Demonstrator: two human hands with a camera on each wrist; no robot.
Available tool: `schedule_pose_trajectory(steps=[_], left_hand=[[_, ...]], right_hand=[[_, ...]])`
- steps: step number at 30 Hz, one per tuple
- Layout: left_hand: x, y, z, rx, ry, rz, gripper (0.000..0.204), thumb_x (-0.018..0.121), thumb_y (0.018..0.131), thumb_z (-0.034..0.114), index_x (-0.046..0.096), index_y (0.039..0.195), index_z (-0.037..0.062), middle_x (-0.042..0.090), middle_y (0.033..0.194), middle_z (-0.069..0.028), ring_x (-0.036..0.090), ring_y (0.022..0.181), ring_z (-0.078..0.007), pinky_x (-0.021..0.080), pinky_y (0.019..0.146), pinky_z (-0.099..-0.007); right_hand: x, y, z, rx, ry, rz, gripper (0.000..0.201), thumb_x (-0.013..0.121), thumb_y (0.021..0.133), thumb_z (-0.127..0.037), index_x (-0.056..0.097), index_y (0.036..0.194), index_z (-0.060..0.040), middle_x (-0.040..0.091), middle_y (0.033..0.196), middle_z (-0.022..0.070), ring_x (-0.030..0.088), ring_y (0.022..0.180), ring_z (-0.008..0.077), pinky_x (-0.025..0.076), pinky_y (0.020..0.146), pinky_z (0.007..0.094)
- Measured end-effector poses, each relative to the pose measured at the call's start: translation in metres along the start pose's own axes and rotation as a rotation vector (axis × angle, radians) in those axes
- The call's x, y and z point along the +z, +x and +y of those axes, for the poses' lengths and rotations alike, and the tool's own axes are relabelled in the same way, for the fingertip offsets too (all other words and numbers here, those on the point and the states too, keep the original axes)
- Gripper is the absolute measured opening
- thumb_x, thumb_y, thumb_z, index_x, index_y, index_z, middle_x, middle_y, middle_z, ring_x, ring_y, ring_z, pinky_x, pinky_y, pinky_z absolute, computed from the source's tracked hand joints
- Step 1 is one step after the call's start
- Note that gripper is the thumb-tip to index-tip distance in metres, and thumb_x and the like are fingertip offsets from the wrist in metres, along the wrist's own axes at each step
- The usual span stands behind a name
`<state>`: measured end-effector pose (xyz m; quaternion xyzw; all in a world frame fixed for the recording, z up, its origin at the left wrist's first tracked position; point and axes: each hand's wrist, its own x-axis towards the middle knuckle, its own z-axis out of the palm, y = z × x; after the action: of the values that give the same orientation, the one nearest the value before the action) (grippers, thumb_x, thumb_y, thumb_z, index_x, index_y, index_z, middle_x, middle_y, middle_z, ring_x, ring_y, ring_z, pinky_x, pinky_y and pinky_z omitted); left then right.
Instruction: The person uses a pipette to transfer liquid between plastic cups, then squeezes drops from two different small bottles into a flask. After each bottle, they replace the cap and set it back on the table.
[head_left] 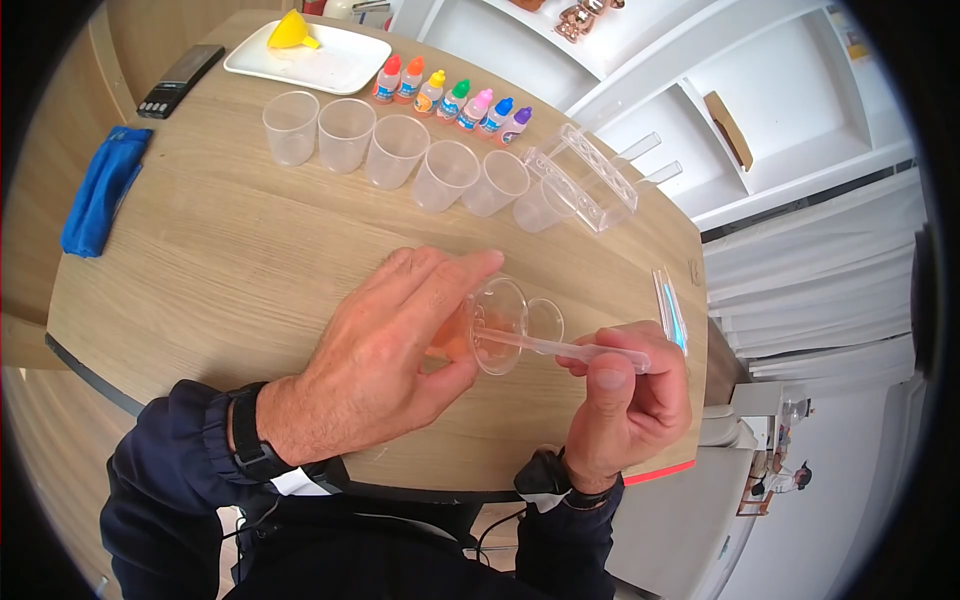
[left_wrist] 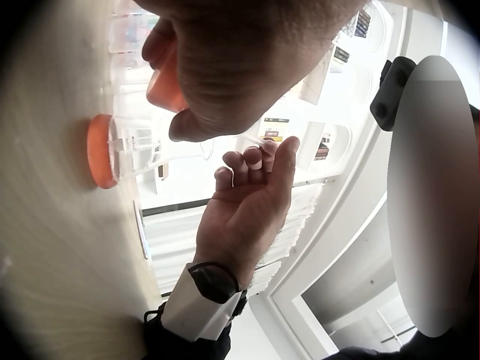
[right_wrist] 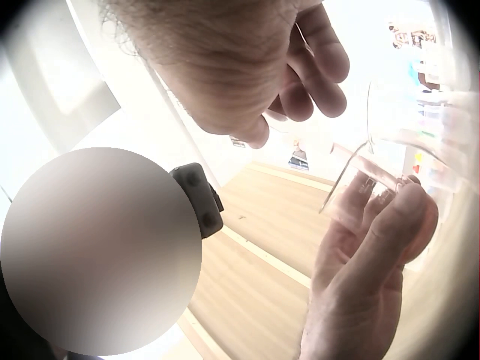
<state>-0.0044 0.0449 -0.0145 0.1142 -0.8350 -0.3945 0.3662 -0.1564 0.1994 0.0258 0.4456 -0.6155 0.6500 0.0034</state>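
Observation:
My left hand grips a clear cup with orange-red liquid in it, tilted so its mouth faces right. In my right hand, thumb and fingers pinch a translucent plastic dropper by its bulb end. The dropper's tube reaches through the cup's mouth. Just beyond the cup stands a clear flask, its mouth partly visible in the head view. Orange liquid fills the flask's bottom in the left wrist view. The cup's lower part is mostly covered by my left fingers.
Several clear cups line the table's back, with colored-cap bottles behind them. A test tube rack stands right of the cups. Farther left are a white tray with a yellow funnel, a black scale and a blue cloth.

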Motion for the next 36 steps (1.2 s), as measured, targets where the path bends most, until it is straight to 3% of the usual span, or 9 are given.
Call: schedule_pose_trajectory(steps=[14, 17, 20, 21, 25, 34, 36], left_hand=[[0.000, 0.000, 0.000, 0.008, 0.003, -0.003, 0.075, 0.094, 0.083, 0.009, 0.059, 0.148, 0.0006, 0.069, 0.111, -0.0176, 0.066, 0.099, -0.0368, 0.053, 0.089, -0.0452], [0.000, 0.000, -0.001, 0.012, 0.008, -0.004, 0.075, 0.094, 0.083, 0.009, 0.060, 0.149, 0.0006, 0.069, 0.110, -0.0174, 0.066, 0.099, -0.0364, 0.053, 0.089, -0.0450], [0.000, 0.000, -0.002, 0.016, 0.017, 0.004, 0.075, 0.095, 0.082, 0.009, 0.060, 0.148, 0.0004, 0.069, 0.110, -0.0171, 0.066, 0.098, -0.0360, 0.053, 0.089, -0.0447], [0.000, 0.000, -0.002, 0.015, 0.018, 0.004, 0.075, 0.095, 0.082, 0.009, 0.060, 0.148, 0.0003, 0.069, 0.110, -0.0170, 0.066, 0.098, -0.0359, 0.053, 0.089, -0.0447], [0.000, 0.000, -0.001, 0.008, 0.008, -0.004, 0.075, 0.094, 0.083, 0.008, 0.060, 0.148, 0.0000, 0.069, 0.110, -0.0167, 0.066, 0.098, -0.0356, 0.054, 0.089, -0.0445], [0.000, 0.002, -0.003, 0.002, 0.003, -0.019, 0.078, 0.092, 0.081, 0.002, 0.059, 0.151, 0.0001, 0.069, 0.113, -0.0157, 0.066, 0.101, -0.0342, 0.055, 0.089, -0.0441], [0.000, 0.001, -0.002, -0.001, 0.013, -0.029, 0.079, 0.092, 0.081, 0.002, 0.059, 0.152, 0.0001, 0.069, 0.115, -0.0153, 0.067, 0.102, -0.0342, 0.055, 0.090, -0.0432]], right_hand=[[-0.002, 0.000, 0.000, 0.007, 0.008, -0.019, 0.034, 0.097, 0.089, -0.015, 0.077, 0.106, 0.0053, 0.075, 0.092, 0.0114, 0.066, 0.081, 0.0175, 0.051, 0.075, 0.0290], [-0.006, -0.001, 0.001, -0.059, -0.065, -0.007, 0.034, 0.094, 0.093, -0.021, 0.074, 0.106, 0.0046, 0.073, 0.089, 0.0120, 0.068, 0.079, 0.0189, 0.053, 0.070, 0.0291], [-0.010, 0.006, -0.004, -0.113, -0.010, 0.111, 0.038, 0.088, 0.098, -0.029, 0.071, 0.106, 0.0031, 0.071, 0.085, 0.0131, 0.068, 0.073, 0.0204, 0.053, 0.061, 0.0287], [-0.015, 0.010, -0.004, -0.157, -0.091, 0.160, 0.045, 0.081, 0.103, -0.042, 0.067, 0.103, 0.0014, 0.067, 0.079, 0.0137, 0.065, 0.064, 0.0202, 0.050, 0.053, 0.0281], [-0.033, 0.022, -0.007, -0.183, -0.100, 0.313, 0.055, 0.072, 0.108, -0.052, 0.063, 0.097, 0.0012, 0.061, 0.070, 0.0133, 0.058, 0.057, 0.0184, 0.045, 0.052, 0.0284], [-0.037, 0.018, 0.005, -0.176, -0.114, 0.251, 0.036, 0.080, 0.104, -0.031, 0.066, 0.100, 0.0029, 0.066, 0.075, 0.0131, 0.063, 0.059, 0.0214, 0.049, 0.053, 0.0300], [-0.034, 0.013, 0.005, -0.160, -0.050, 0.235, 0.025, 0.084, 0.100, -0.017, 0.067, 0.100, 0.0016, 0.070, 0.077, 0.0134, 0.065, 0.062, 0.0206, 0.051, 0.054, 0.0306]])
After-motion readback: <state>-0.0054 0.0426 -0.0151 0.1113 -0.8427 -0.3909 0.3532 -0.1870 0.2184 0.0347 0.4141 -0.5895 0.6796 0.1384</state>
